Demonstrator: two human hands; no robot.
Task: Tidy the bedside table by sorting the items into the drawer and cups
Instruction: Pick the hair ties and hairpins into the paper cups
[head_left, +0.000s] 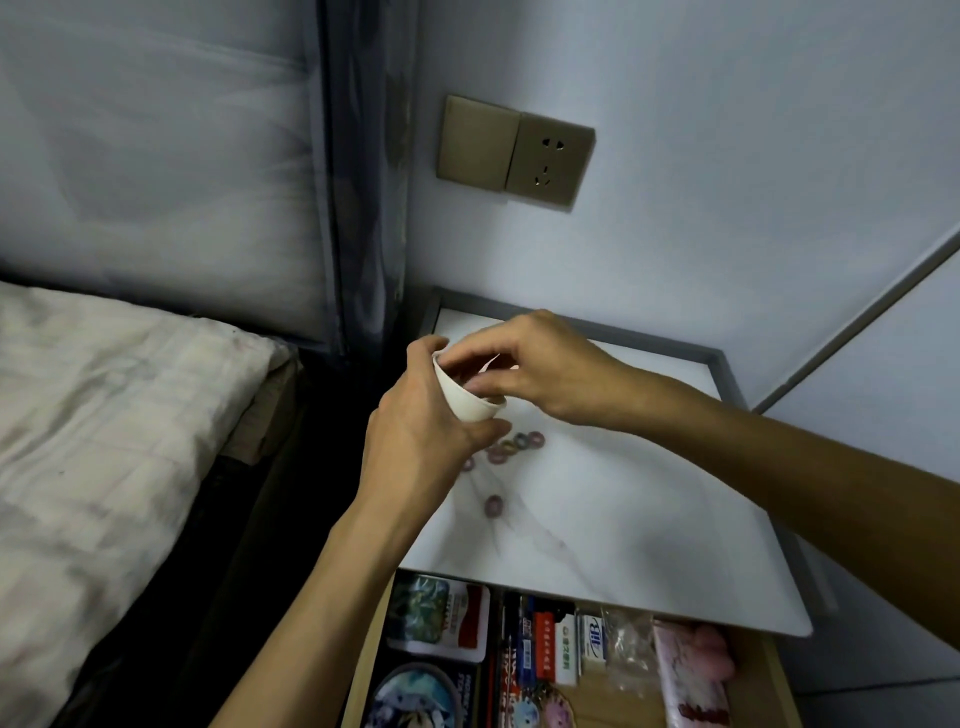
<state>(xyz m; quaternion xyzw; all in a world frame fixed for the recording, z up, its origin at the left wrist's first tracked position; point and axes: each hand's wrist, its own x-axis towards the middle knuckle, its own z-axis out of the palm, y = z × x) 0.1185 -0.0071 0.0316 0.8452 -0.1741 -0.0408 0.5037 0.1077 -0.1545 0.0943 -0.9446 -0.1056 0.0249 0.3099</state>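
my left hand (415, 436) grips a tilted cup (467, 402) over the counter (623, 519); my right hand (540, 369) curls at its mouth, i cannot tell on what. rings (535, 439) lie loose just beside it, unsorted; the near drawer (571, 660) is open and stocked.

A pale wall (727, 156) carries a brass-coloured switch and socket plate (514, 150) above the bedside table (623, 545). To the left, a grey padded headboard (156, 156) rises behind a bed (104, 415) with a rumpled off-white sheet. The light is dim.
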